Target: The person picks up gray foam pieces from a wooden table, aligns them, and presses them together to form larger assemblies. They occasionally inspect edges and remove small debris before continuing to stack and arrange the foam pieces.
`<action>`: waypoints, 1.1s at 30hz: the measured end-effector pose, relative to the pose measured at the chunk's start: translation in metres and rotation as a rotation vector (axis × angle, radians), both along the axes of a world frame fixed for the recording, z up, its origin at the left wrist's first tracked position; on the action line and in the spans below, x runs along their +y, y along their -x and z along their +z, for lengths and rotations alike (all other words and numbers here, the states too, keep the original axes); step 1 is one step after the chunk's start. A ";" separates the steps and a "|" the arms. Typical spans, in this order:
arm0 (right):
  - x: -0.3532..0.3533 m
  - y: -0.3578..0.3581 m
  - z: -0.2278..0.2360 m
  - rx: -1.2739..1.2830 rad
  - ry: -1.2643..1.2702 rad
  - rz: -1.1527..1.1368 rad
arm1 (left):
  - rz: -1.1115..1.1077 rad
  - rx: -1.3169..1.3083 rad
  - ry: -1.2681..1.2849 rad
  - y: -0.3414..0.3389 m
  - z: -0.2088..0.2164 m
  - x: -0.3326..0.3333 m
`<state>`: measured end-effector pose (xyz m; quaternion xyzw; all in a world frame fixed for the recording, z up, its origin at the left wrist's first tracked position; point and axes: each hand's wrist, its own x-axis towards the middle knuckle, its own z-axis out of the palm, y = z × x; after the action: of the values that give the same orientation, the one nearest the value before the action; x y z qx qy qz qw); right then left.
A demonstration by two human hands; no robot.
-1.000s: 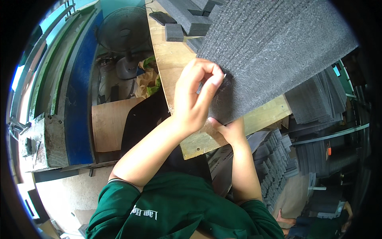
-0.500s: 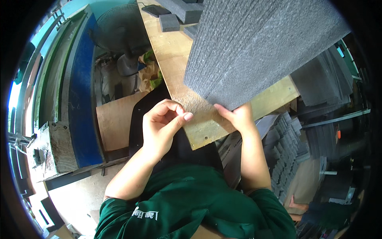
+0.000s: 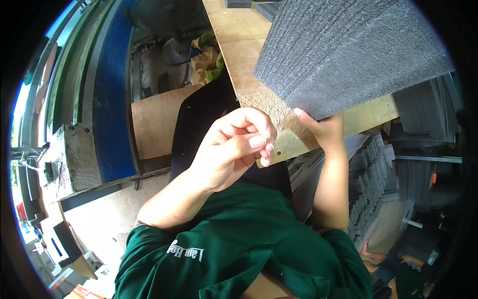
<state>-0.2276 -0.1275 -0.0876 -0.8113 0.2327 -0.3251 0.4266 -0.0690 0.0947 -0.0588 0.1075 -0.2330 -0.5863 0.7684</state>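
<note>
A tall stack of dark grey foam sheets (image 3: 348,65) stands on the plywood tabletop (image 3: 231,47), its layered edges toward the left. My right hand (image 3: 326,130) grips the stack's near lower corner. Its thumb lies against the foam, and its other fingers are hidden behind. In front of the table edge, my left hand (image 3: 236,144) is raised with thumb and fingertips pinched together. A tiny pale speck shows at the pinch, too small to name. Pale crumbs (image 3: 269,102) are scattered on the wood between the left hand and the stack.
On the left runs a long blue and green metal frame (image 3: 107,89), with a dark fan (image 3: 174,47) and crumpled brown paper (image 3: 201,67) beyond it. Grey foam pieces (image 3: 371,184) are piled at the right. Another person's hand (image 3: 372,255) shows at lower right.
My left hand has risen and looks larger, its fingertips drawn closer together. My right hand keeps its place at the foam corner. The whole view has shifted, so things appear further right and higher.
</note>
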 end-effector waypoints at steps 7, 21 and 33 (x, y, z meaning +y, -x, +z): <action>-0.005 0.004 0.001 0.016 -0.004 0.079 | -0.068 0.039 -0.059 0.009 0.010 -0.003; 0.084 0.024 0.059 -0.342 0.561 0.027 | 0.004 -0.020 -0.099 0.014 -0.007 0.004; 0.114 -0.011 0.060 -0.073 0.310 0.073 | 0.289 -0.163 -0.326 0.022 -0.022 0.011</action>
<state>-0.2163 -0.0130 -0.0279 -0.8628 0.1346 -0.3708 0.3161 -0.0906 0.1057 -0.0805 0.3092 -0.1786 -0.4896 0.7955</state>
